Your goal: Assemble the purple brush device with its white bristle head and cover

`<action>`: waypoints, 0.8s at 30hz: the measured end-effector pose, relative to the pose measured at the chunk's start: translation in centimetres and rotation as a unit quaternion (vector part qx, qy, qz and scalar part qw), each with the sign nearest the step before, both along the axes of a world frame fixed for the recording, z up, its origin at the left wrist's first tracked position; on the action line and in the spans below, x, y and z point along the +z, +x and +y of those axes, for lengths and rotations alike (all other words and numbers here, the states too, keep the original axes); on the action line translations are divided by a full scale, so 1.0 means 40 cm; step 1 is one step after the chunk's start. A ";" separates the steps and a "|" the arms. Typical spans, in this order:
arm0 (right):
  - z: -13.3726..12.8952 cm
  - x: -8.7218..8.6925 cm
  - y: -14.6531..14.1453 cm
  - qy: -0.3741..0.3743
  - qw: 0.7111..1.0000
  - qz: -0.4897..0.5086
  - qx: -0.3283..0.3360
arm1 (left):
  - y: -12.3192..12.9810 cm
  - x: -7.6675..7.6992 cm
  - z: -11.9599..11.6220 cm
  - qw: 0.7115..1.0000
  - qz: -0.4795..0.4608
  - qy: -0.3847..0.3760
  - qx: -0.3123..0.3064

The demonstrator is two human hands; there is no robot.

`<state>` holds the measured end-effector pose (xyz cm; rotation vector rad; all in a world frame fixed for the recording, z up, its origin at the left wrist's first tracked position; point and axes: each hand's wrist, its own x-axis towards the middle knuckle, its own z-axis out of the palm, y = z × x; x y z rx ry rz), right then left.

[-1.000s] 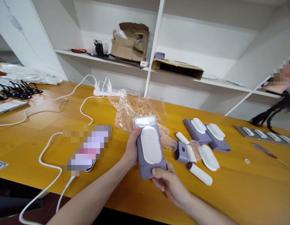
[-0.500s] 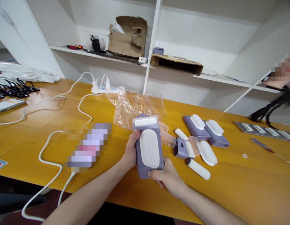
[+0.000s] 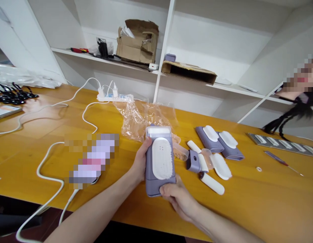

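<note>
Between my two hands is a purple handheld case (image 3: 153,184) with a white bristly oval pad (image 3: 162,160) facing me. A white roller (image 3: 159,131) shows behind a clear cover at its far end. My left hand (image 3: 141,159) is wrapped round the case's left side, thumb along the upper edge. Gripping the near right corner, my right hand (image 3: 178,195) has its thumb pressed on the front below the pad. The fingers behind the case are hidden. Right of it lie a small purple part (image 3: 194,161), a white roller (image 3: 212,183) and a loose white oval pad (image 3: 221,166).
Two similar purple cases (image 3: 209,141) lie farther right, near a screwdriver (image 3: 276,158) and a metal strip (image 3: 285,145) holding white pieces. Clear plastic bags (image 3: 135,121) lie behind my hands. White cables run left from a power strip (image 3: 116,98). Another person is at the right edge.
The case has turned slightly more upright in my hands and come a little nearer. Its pad looks flatter now, with small dots showing. My view has shifted slightly; both hands keep their hold.
</note>
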<state>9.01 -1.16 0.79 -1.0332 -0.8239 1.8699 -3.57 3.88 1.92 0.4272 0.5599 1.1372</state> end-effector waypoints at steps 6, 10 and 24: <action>0.022 0.021 0.012 0.033 0.996 -0.085 0.018 | 0.002 -0.002 0.010 0.999 -0.031 0.043 -0.003; 0.030 0.030 0.024 0.048 0.995 -0.084 0.004 | 0.011 -0.006 0.002 0.997 -0.034 0.063 -0.007; 0.010 0.008 0.013 0.028 0.997 -0.067 -0.035 | 0.032 0.014 -0.017 0.999 -0.016 -0.028 0.012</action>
